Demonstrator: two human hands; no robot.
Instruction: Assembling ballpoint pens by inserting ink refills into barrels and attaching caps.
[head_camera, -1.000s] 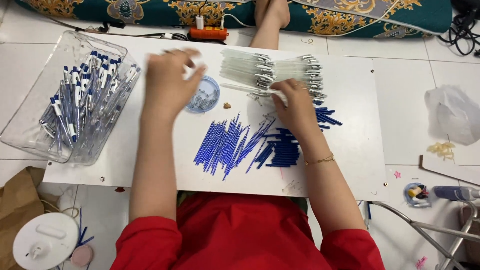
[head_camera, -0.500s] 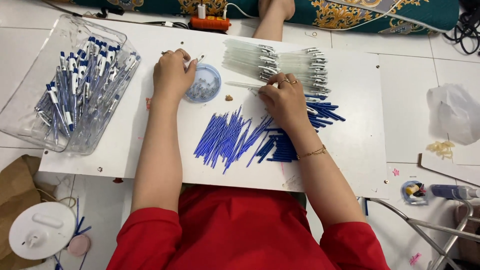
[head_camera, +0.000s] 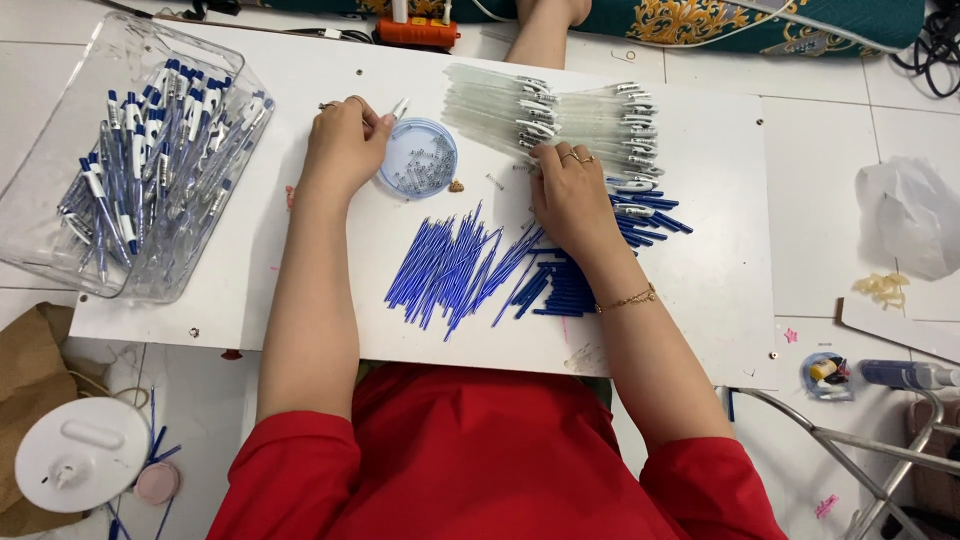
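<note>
My left hand (head_camera: 342, 150) rests on the white board (head_camera: 300, 260) beside a small round blue dish (head_camera: 417, 160) of tiny metal springs, pinching a small pale pen part at its fingertips. My right hand (head_camera: 570, 195) lies palm down at the near edge of a row of clear pen barrels (head_camera: 545, 110), fingers curled over one. Blue ink refills (head_camera: 450, 265) fan out in a pile just below both hands, and more blue pieces (head_camera: 560, 290) sit under the right wrist.
A clear plastic bin (head_camera: 60, 260) at the left holds several assembled blue-and-white pens (head_camera: 150, 160). A white round lid (head_camera: 80, 455) and brown paper bag (head_camera: 25, 350) lie on the floor at lower left. A white plastic bag (head_camera: 915, 215) sits at right, an orange device (head_camera: 423, 32) at the top.
My left hand drew back from over the dish to its left side. My right hand slid down from the clear barrels toward the blue pieces.
</note>
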